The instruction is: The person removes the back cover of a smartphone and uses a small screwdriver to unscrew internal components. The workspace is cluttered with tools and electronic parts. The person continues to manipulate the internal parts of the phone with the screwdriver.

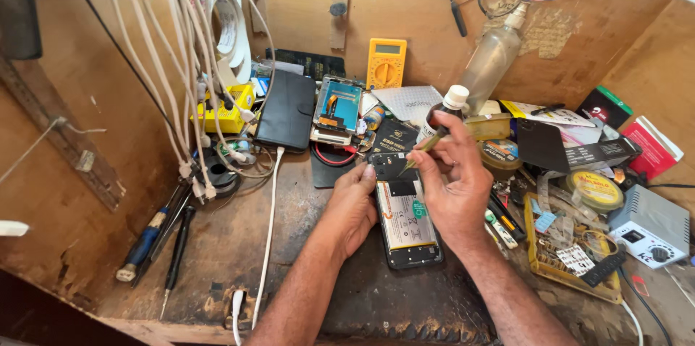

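Done: phone [407,216] back off, battery bare | your left hand [352,205] steadies it | right hand [452,179] pinches tweezers [422,149], tip probably at the board | reassembly left.

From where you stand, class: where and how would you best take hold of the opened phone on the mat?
Probably by the long side edges of the opened phone, near its bottom end, coming from the near side. Its back is off and it lies flat; the left hand and right hand crowd its upper half.

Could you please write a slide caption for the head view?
Left hand steadies an opened phone while right hand works tweezers at its top.
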